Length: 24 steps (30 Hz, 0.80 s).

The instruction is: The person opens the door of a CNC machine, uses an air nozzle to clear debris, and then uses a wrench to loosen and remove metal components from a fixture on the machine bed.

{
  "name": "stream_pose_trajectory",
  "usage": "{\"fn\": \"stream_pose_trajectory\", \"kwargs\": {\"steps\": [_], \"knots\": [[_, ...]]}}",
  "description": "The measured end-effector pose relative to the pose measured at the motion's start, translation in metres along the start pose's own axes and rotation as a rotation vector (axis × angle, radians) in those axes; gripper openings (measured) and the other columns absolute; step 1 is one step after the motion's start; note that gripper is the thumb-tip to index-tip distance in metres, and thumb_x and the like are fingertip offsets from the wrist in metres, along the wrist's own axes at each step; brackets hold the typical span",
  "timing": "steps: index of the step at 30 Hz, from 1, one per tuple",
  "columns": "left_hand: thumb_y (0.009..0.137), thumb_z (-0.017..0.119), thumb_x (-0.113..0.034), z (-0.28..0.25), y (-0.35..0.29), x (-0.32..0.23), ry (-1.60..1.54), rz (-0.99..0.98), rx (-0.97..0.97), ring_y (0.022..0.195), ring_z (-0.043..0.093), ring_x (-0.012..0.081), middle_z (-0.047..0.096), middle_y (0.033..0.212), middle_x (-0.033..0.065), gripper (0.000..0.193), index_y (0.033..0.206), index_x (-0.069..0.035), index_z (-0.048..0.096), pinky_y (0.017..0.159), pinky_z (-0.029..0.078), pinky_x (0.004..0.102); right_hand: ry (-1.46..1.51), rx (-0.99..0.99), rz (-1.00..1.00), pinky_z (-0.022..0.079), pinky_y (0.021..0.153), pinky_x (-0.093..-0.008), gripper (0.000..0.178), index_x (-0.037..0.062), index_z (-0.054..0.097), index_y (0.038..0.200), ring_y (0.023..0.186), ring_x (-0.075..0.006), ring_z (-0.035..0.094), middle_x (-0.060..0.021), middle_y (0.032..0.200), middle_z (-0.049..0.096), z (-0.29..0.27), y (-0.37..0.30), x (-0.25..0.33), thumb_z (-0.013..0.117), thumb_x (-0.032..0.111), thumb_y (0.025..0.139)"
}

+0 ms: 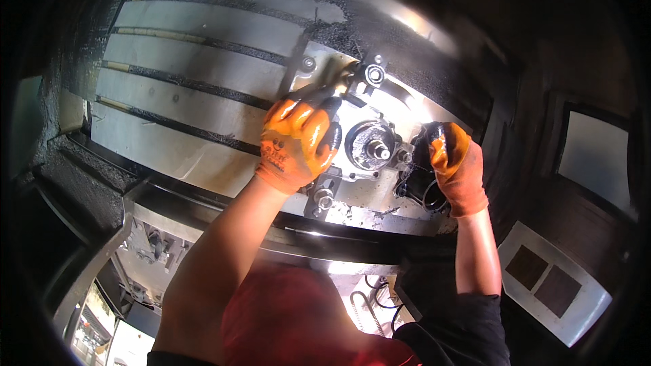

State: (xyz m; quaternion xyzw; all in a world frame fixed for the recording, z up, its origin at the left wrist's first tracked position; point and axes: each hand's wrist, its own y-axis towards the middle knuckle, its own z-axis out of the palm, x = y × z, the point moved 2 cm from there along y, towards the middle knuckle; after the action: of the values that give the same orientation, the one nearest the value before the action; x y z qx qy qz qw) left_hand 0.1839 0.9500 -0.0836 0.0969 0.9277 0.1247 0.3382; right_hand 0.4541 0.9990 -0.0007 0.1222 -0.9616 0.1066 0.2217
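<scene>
Clamp bolts (324, 198) probably keep the casting (350, 118) steady. Left hand (298, 137) at its nine o'clock, right hand (458, 168) at three, curl their fingers; what they hold, I cannot tell.

Orange gloves (295, 141), red shirt (291, 308), black sleeve (464, 332), grey dark-striped table (190, 61)

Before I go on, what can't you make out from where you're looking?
In the head view:
- What the left hand touches under its fingertips: hidden by the hand itself.
- Whether the right hand grips anything: hidden by its curled fingers and shadow.
- The full outline of the black part: partly covered by the right hand.
- The slotted metal table's far end: cut off by the upper edge.
</scene>
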Motion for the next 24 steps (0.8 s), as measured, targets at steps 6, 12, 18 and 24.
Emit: {"fn": "stream_pose_trajectory", "kwargs": {"steps": [6,12,18,24], "knots": [[0.078,0.062,-0.016,-0.001,0.001,0.003,-0.089,-0.026,-0.004,0.106,0.062,0.0336,0.066,0.114,0.0142,0.034,0.108,-0.001,0.067,0.092,0.048,0.0429,-0.036,0.123,0.037,0.050,0.069,-0.0388,0.023,0.0013,0.064,0.102,0.079,-0.0385,0.065,-0.0197,0.086,0.067,0.002,0.008,0.016,0.067,0.020,0.088],[0.074,0.062,-0.022,-0.006,-0.004,0.006,-0.106,-0.050,0.066,0.112,0.059,0.0324,0.064,0.121,0.0132,0.042,0.111,-0.003,0.067,0.096,0.046,0.0436,0.115,0.028,0.082,0.051,0.073,-0.0325,0.033,-0.0059,0.060,0.113,0.083,-0.0298,0.070,-0.0200,0.088,0.067,0.017,-0.012,0.017,0.065,0.019,0.091],[0.070,0.060,-0.020,-0.003,-0.001,0.005,-0.105,-0.054,0.106,0.115,0.059,0.0314,0.063,0.123,0.0128,0.045,0.112,-0.004,0.066,0.097,0.046,0.0445,-0.066,-0.120,0.121,0.052,0.069,-0.0414,0.031,0.0053,0.064,0.108,0.081,-0.0394,0.066,-0.0192,0.086,0.068,0.028,-0.012,0.009,0.066,0.029,0.088],[0.075,0.061,-0.017,-0.003,0.002,0.006,-0.078,-0.027,0.017,0.111,0.060,0.0320,0.065,0.121,0.0130,0.038,0.109,-0.003,0.068,0.095,0.047,0.0430,-0.623,-0.215,-0.094,0.054,0.073,-0.0443,0.046,0.0057,0.063,0.117,0.085,-0.0354,0.066,-0.0147,0.093,0.066,0.023,0.018,-0.005,0.077,0.022,0.076]]}}
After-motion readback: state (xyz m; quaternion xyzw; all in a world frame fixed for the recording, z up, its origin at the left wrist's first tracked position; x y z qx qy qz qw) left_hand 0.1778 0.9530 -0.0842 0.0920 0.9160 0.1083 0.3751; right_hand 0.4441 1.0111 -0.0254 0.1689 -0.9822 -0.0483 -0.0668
